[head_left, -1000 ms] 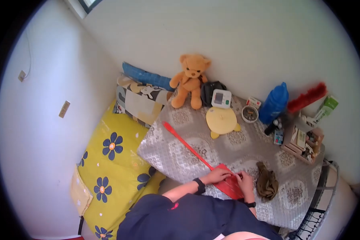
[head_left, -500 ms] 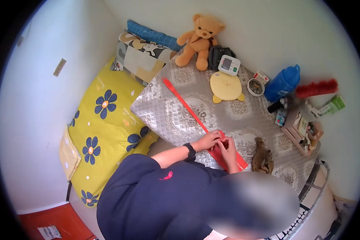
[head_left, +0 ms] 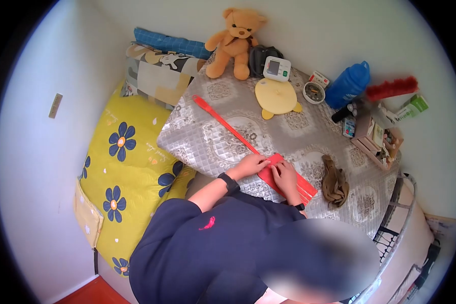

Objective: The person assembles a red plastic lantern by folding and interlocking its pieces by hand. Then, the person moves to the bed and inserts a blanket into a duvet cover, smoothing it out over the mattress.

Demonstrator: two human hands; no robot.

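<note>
A long red item lies slantwise on the quilted tablecloth (head_left: 309, 134): a narrow red strip (head_left: 228, 126) with a wider far end, leading to a broad flat red piece (head_left: 304, 188) under my hands. What kind of item it is I cannot tell. My left hand (head_left: 252, 165), a dark band at its wrist, pinches the upper edge of the broad piece. Close beside it, my right hand (head_left: 286, 178) lies over the same piece with fingers bent and tips on its upper edge. The fingertips of both hands nearly meet. Part of the red piece is hidden beneath them.
A brown crumpled cloth (head_left: 334, 183) lies right of my hands. Farther back are a teddy bear (head_left: 236, 43), blood pressure monitor (head_left: 277, 69), yellow mat (head_left: 275, 96), ashtray (head_left: 314, 93), blue bottle (head_left: 348, 85) and storage box (head_left: 374, 136). A flowered yellow-green cover (head_left: 131, 172) is at left.
The camera view has shifted slightly. My hands have lowered onto the broad red piece; its raised, open-looking fold now lies flatter, and my right hand has turned more palm-down.
</note>
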